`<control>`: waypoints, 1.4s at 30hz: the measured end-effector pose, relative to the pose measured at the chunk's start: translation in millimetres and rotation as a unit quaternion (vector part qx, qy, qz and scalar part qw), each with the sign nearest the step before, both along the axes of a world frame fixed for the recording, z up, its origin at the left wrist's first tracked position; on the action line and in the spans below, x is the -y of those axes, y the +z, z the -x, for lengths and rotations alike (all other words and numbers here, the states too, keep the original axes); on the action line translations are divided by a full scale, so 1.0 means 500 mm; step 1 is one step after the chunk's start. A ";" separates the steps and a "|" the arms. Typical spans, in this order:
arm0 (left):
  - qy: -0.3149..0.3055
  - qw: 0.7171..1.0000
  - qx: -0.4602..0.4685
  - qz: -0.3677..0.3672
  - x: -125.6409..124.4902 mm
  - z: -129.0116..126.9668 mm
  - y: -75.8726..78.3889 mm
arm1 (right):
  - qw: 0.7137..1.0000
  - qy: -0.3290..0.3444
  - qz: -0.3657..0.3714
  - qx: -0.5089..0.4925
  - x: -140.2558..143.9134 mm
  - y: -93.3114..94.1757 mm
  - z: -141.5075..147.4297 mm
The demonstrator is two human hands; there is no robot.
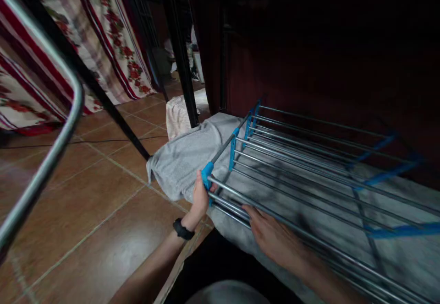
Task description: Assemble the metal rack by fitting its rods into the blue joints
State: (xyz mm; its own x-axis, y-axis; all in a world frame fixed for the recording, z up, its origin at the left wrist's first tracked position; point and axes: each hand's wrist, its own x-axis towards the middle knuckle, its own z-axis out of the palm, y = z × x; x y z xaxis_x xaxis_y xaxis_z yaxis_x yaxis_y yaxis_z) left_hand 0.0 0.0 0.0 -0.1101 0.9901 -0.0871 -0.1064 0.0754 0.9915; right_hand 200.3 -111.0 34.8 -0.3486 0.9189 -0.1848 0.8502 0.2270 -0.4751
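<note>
Right hand (271, 237) lower centre, flat and open under rack (309, 166) rails; left hand (200, 195) grips blue corner joint (207, 173). Grey cloth (182, 160) beneath.

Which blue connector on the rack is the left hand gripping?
The corner blue connector nearest the floor tiles, under the left hand; the other blue pieces sit farther along, untouched.

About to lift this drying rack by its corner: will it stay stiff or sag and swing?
The rack looks light: thin metal rods. It is probably stiff along the rods, but the blue joints suggest folding sections that may swing. The left hand grips one corner only, so it would likely tilt.
</note>
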 end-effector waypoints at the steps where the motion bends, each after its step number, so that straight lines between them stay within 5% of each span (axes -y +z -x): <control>1: -0.003 1.000 -0.007 -0.006 0.000 0.002 0.001 | 1.000 -0.006 -0.002 -0.012 -0.012 0.004 0.014; 8: -0.031 0.997 0.052 -0.053 -0.012 0.014 -0.018 | 0.998 0.027 0.020 -0.051 -0.070 0.024 0.063; 16: -0.041 0.992 0.086 -0.084 -0.032 0.014 -0.039 | 0.995 0.001 0.036 -0.094 -0.075 -0.007 0.045; 20: -0.026 0.990 0.120 -0.071 -0.037 0.011 -0.038 | 0.998 -0.057 -0.002 -0.038 -0.087 0.006 0.030; 23: -0.001 0.991 0.124 -0.058 -0.043 0.008 -0.032 | 0.997 -0.039 -0.036 -0.061 -0.092 0.011 0.033; 31: -0.037 0.993 0.088 -0.072 -0.038 0.005 -0.010 | 0.991 -0.063 -0.056 -0.104 -0.094 -0.014 0.021; 42: -0.089 0.993 0.062 -0.038 -0.045 0.005 -0.017 | 0.993 -0.056 0.014 -0.104 -0.102 0.034 0.026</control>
